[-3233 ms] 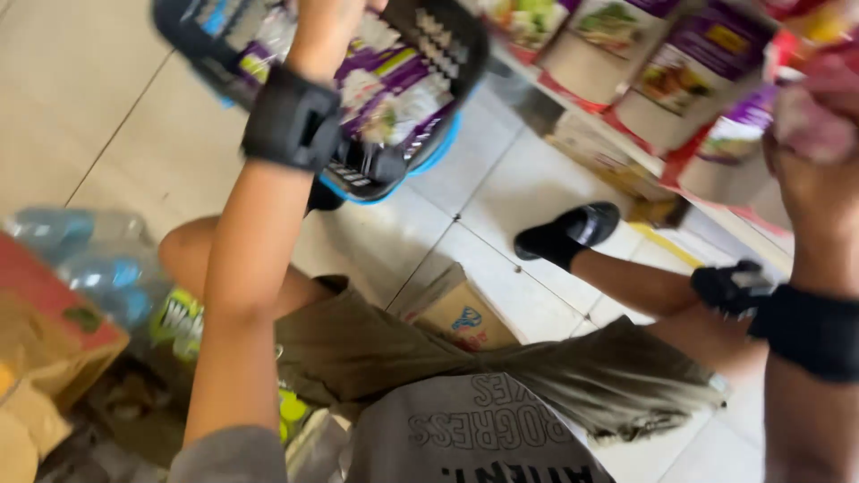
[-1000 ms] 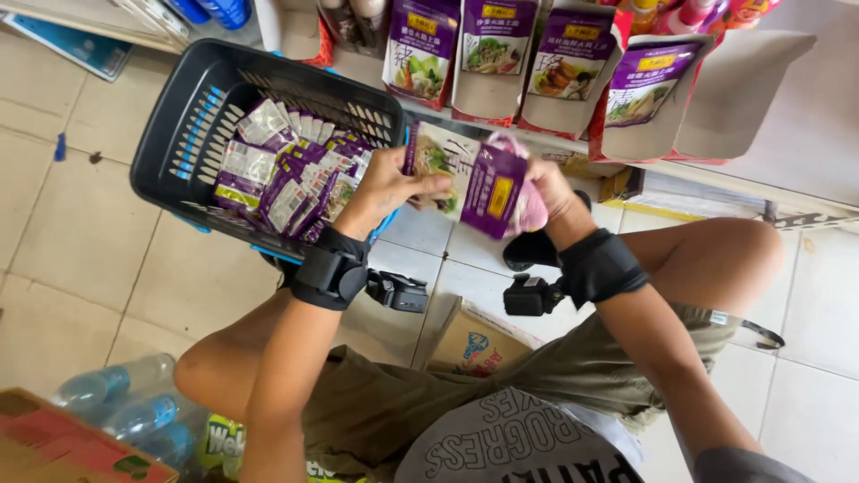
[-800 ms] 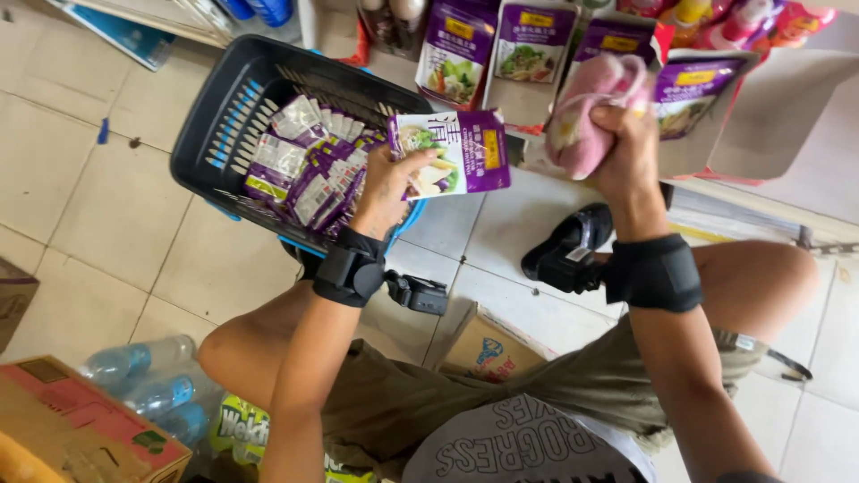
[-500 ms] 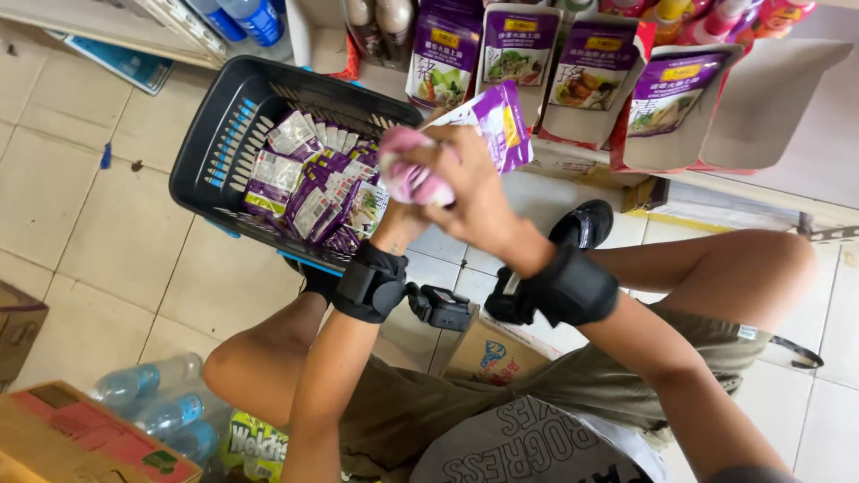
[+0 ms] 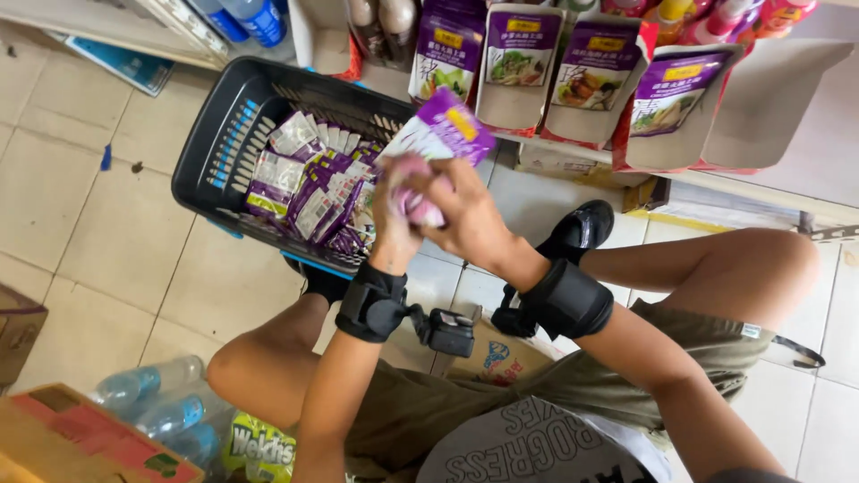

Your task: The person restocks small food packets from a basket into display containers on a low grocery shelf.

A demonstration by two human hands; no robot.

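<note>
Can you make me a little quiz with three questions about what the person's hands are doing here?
1. True or false: the purple sauce packet is held up over the black shopping basket.
2. What soft thing does the right hand press against the packet? A) a pink cloth B) a blue bottle C) a cardboard box
3. Fill in: the left hand and right hand both wear a black band at the ____.

Key:
1. True. It is held above the basket's near edge.
2. A, the pink cloth, bunched between both hands.
3. Wrist.
</note>
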